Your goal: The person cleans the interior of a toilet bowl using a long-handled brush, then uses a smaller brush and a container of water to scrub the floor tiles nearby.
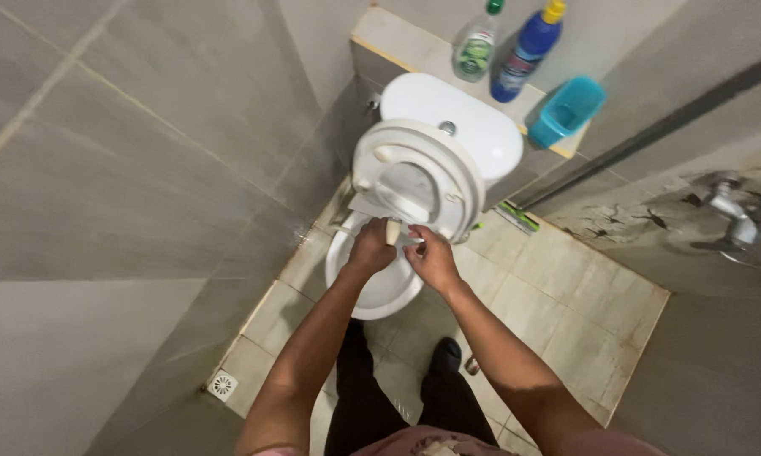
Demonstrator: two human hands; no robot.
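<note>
I stand over a white toilet bowl [382,294] whose seat and lid [414,173] are tipped up against the tank [469,122]. My left hand [370,247] is over the back of the bowl, closed around a short beige handle [391,230] that sticks up from the fist. My right hand [432,258] hovers just to its right with the fingers curled toward the handle. Whether it holds anything is hidden. Whatever is on the lower end of the handle is also hidden behind my hands.
A ledge behind the tank carries a clear green bottle [476,46], a blue bottle with a yellow cap [526,51] and a blue plastic scoop [566,110]. A metal tap [739,215] juts from the right wall. A floor drain [222,385] sits at lower left. Grey walls close in on both sides.
</note>
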